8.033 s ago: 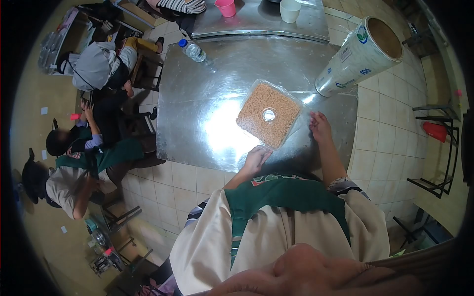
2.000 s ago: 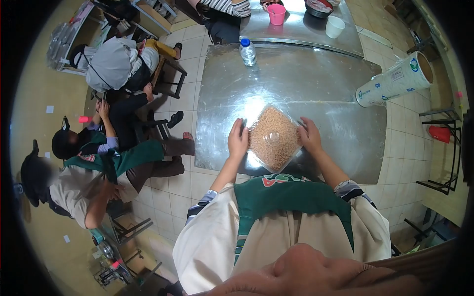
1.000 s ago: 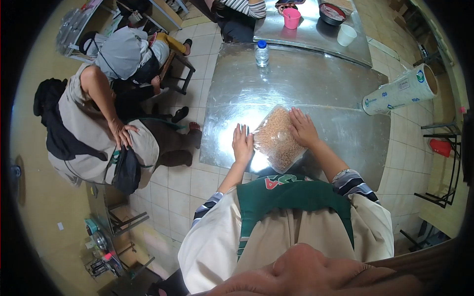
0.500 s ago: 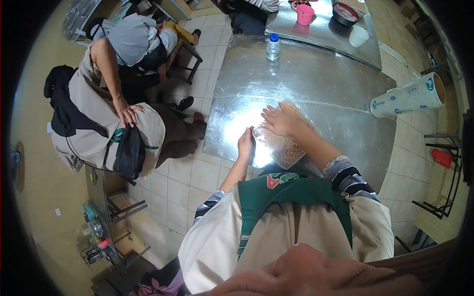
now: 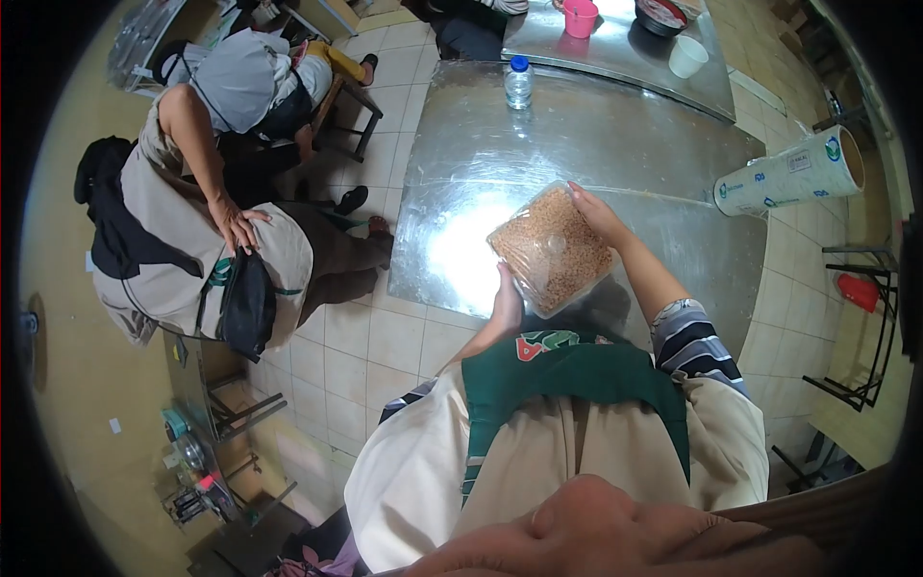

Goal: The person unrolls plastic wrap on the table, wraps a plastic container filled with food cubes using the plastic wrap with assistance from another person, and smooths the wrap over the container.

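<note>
A clear, squarish plastic pack of light-brown granules (image 5: pixel 555 252) is held tilted over the near part of the metal table (image 5: pixel 452 178). My right hand (image 5: pixel 598 213) grips its upper right corner. At the lower left edge, my left hand (image 5: pixel 507 300) holds the pack with the thumb against its side; part of that hand's fingers is hidden. The film over the granules looks shiny and wrinkled. What exactly the granules are, I cannot make out.
A blue-capped bottle (image 5: pixel 519 83) stands at the table's far side, and a large film roll (image 5: pixel 788 175) at its right edge. Beyond, a second table carries a pink cup (image 5: pixel 579 17), a white cup (image 5: pixel 687 58) and a dark bowl (image 5: pixel 661 16). A person (image 5: pixel 207 231) stands close on the left.
My right hand has gone from lying flat on top of the pack to gripping its upper right corner. The pack has been lifted and turned, and my left hand now holds its lower edge.
</note>
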A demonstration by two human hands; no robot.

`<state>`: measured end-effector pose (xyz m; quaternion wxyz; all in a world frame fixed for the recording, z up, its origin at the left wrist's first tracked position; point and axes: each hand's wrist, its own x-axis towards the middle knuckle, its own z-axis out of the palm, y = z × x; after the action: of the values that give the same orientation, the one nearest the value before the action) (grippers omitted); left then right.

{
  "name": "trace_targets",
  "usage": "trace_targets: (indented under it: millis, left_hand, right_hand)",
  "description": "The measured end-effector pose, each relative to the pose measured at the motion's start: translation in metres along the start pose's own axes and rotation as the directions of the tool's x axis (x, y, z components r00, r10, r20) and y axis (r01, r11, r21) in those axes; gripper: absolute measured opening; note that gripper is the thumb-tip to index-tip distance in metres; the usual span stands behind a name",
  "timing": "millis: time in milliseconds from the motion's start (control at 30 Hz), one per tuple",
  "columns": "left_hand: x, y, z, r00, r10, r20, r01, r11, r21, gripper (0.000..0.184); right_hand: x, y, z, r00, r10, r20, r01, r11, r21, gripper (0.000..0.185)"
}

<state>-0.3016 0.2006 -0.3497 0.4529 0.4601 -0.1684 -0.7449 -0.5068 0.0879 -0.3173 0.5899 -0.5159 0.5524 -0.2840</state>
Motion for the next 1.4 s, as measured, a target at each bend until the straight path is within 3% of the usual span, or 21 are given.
trace_targets:
  millis: [67, 133, 267, 333, 400, 433, 500, 767, 833, 867, 900, 933, 967, 1067, 1100, 1133, 1167, 1233, 1267, 1333, 1400]
  left_hand:
    - [0.0, 0.026, 0.012, 0.999, -0.025, 0.03, 0.026, 0.998, -0.052, 0.062]
    - [0.023, 0.017, -0.008, 0.999, -0.001, 0.042, 0.003, 0.999, -0.044, 0.065]
    - [0.039, 0.02, -0.016, 0.999, 0.013, -0.044, -0.006, 0.988, 0.156, 0.071]
    - [0.035, 0.029, -0.019, 0.992, -0.109, 0.06, 0.108, 0.994, 0.03, 0.07]
    - [0.025, 0.04, -0.012, 0.996, -0.071, 0.049, 0.068, 0.996, 0.05, 0.07]
    - [0.018, 0.044, -0.01, 0.989, -0.127, 0.077, 0.126, 0.992, 0.018, 0.068]
    - [0.021, 0.032, -0.024, 0.966, -0.236, 0.108, 0.242, 0.969, -0.047, 0.061]
    - [0.008, 0.01, -0.035, 0.988, -0.102, 0.112, 0.127, 0.961, -0.244, 0.047]
    - [-0.008, 0.005, -0.031, 0.991, 0.074, 0.112, -0.068, 0.996, -0.059, 0.041]
    - [-0.019, 0.004, -0.028, 0.991, 0.074, 0.111, -0.068, 0.996, -0.059, 0.041]
    - [-0.029, 0.002, -0.027, 0.991, 0.13, 0.025, -0.132, 0.95, 0.283, 0.043]
    - [-0.034, 0.002, -0.026, 0.977, 0.211, -0.036, -0.148, 0.79, 0.595, 0.045]
    - [-0.033, 0.005, -0.029, 0.982, 0.179, -0.057, -0.114, 0.808, 0.579, 0.04]
    - [-0.027, 0.022, -0.03, 0.976, 0.215, -0.042, -0.124, 0.7, 0.703, 0.037]
    - [-0.023, 0.031, -0.029, 0.975, 0.219, -0.046, -0.125, 0.702, 0.701, 0.037]
    - [-0.017, 0.04, -0.028, 0.978, 0.201, -0.049, -0.105, 0.685, 0.721, 0.039]
    - [-0.01, 0.048, -0.028, 0.982, 0.182, -0.055, -0.082, 0.666, 0.741, 0.04]
    - [0.007, 0.056, -0.023, 0.915, 0.385, -0.12, -0.159, 0.618, 0.77, 0.033]
    - [0.012, 0.062, -0.013, 0.859, 0.487, -0.16, -0.207, 0.614, 0.761, 0.029]
    - [0.026, 0.063, -0.015, 0.861, 0.474, -0.184, -0.194, 0.64, 0.743, 0.031]
    - [0.03, 0.063, -0.01, 0.864, 0.461, -0.202, -0.187, 0.666, 0.722, 0.033]
  right_hand:
    - [-0.01, -0.003, -0.003, 0.999, -0.01, -0.041, 0.015, 0.993, 0.113, 0.049]
    - [-0.028, -0.009, -0.003, 0.997, 0.077, 0.013, -0.075, 0.892, 0.446, 0.049]
    - [-0.058, 0.017, 0.015, 0.957, 0.284, -0.056, -0.238, 0.882, 0.407, 0.052]
    - [-0.07, 0.044, 0.026, 0.973, 0.223, -0.062, -0.141, 0.784, 0.604, 0.057]
    - [-0.09, 0.043, 0.044, 0.953, 0.251, -0.17, -0.104, 0.798, 0.594, 0.058]
    - [-0.1, 0.042, 0.051, 0.921, 0.277, -0.272, -0.074, 0.813, 0.577, 0.06]
    - [-0.113, 0.055, 0.061, 0.92, 0.271, -0.282, -0.067, 0.82, 0.568, 0.06]
    - [-0.116, 0.069, 0.062, 0.963, 0.177, -0.206, -0.006, 0.771, 0.637, 0.055]
    - [-0.121, 0.055, 0.061, 0.956, 0.161, -0.246, 0.017, 0.804, 0.594, 0.053]
    - [-0.12, 0.058, 0.061, 0.956, 0.161, -0.246, 0.017, 0.804, 0.595, 0.053]
    - [-0.119, 0.064, 0.06, 0.957, 0.214, -0.197, -0.034, 0.756, 0.654, 0.051]
    - [-0.118, 0.069, 0.06, 0.954, 0.261, -0.145, -0.084, 0.701, 0.708, 0.05]
    - [-0.118, 0.072, 0.06, 0.955, 0.26, -0.145, -0.083, 0.701, 0.708, 0.05]
    - [-0.122, 0.076, 0.065, 0.951, 0.269, -0.149, -0.11, 0.75, 0.652, 0.046]
    - [-0.122, 0.075, 0.069, 0.892, 0.243, -0.382, -0.115, 0.937, 0.329, 0.046]
    - [-0.121, 0.073, 0.072, 0.81, 0.123, -0.574, -0.175, 0.984, -0.037, 0.045]
    - [-0.116, 0.06, 0.07, 0.815, 0.119, -0.567, -0.173, 0.984, -0.043, 0.045]
    - [-0.1, 0.032, 0.055, 0.69, -0.242, -0.682, 0.052, 0.956, -0.287, 0.043]
    - [-0.091, 0.021, 0.046, 0.693, -0.243, -0.679, 0.054, 0.956, -0.288, 0.043]
    - [-0.072, 0.004, 0.026, 0.772, -0.414, -0.483, 0.187, 0.873, -0.45, 0.039]
    - [-0.053, 0.002, 0.019, 0.809, -0.414, -0.417, 0.2, 0.861, -0.467, 0.038]
